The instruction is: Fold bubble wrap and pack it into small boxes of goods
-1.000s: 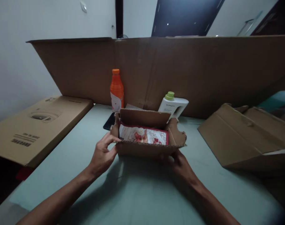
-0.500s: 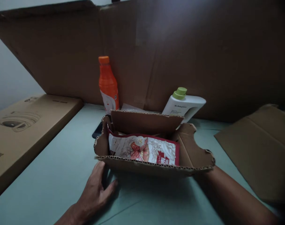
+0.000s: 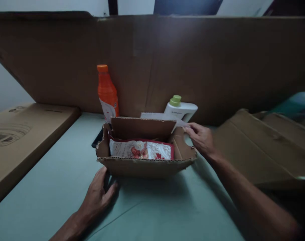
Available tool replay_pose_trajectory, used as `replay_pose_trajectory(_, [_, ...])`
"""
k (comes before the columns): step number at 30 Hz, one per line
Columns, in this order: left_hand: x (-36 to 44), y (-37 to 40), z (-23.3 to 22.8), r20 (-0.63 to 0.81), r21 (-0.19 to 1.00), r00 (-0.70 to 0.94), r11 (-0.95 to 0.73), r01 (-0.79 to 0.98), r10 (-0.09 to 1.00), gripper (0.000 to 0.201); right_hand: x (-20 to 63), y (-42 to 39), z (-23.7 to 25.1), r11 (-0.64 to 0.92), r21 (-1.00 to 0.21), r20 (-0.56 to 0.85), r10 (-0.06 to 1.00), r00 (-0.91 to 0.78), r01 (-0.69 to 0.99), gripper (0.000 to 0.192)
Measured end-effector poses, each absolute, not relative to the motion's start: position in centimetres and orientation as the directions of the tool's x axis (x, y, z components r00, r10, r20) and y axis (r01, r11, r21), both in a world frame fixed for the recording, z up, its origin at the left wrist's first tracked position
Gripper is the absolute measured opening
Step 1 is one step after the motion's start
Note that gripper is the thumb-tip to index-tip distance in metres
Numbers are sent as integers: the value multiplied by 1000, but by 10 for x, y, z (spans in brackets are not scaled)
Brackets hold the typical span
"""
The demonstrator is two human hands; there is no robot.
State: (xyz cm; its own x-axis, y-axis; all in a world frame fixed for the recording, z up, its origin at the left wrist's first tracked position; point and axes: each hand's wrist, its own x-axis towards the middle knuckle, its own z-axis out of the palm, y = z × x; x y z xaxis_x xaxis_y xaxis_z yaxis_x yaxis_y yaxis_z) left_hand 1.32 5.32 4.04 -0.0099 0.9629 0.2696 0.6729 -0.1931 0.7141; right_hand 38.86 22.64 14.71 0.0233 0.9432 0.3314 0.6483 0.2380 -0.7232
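A small open cardboard box sits on the pale green surface with its flaps raised. Inside it lies a red-edged packet with a printed picture. Resting on the surface at the box's near left corner is my left hand, thumb spread away from the fingers; its fingertips are partly hidden by the box. My right hand reaches past the box's right flap and pinches the corner of a thin white sheet. Most of that sheet is hidden behind the rear flap.
An orange bottle and a white bottle with a green cap stand behind the box. A dark flat object lies at its left. Large cardboard walls the back. A flat carton lies left, another cardboard box right.
My right hand has come out from below the box's right side and up to the white sheet, which is now raised behind the box. My left hand stays at the near left corner.
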Motion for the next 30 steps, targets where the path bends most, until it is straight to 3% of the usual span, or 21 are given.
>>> replay_pose_trajectory(2, [12,54,41,255,728,-15,-182,662,967,54,419,181,149,142,-776,259,960,105,615,38])
replay_pose_trajectory(5, [12,55,45,239,739,-14,-172,651,971,58,462,114,137,-62,-865,37,982,187,499,46])
replay_pose_trajectory(9, [12,53,53,201,751,-8,-149,643,979,61,501,53,113,-194,-784,-127,980,153,589,50])
replay_pose_trajectory(11, [12,52,59,160,760,-14,-114,640,987,63,512,37,107,-162,-643,-63,985,159,748,47])
replay_pose_trajectory(14, [11,54,72,94,808,-27,-61,586,995,65,509,28,109,-73,-362,197,968,153,929,42])
replay_pose_trajectory(16, [11,58,80,97,865,-39,-65,498,995,68,490,32,116,42,-312,311,949,60,949,39])
replay_pose_trajectory(20, [20,64,90,120,932,-60,-92,349,991,68,419,57,123,288,-570,256,952,-166,770,49])
replay_pose_trajectory(23, [31,64,87,119,924,-91,-76,376,989,59,367,80,117,283,-738,146,953,-266,613,62])
replay_pose_trajectory(27, [41,75,81,132,897,-117,-68,437,984,50,333,107,106,263,-746,133,959,-250,612,47])
replay_pose_trajectory(30, [45,101,81,144,903,-81,-97,419,986,53,333,126,105,255,-717,146,965,-217,649,43])
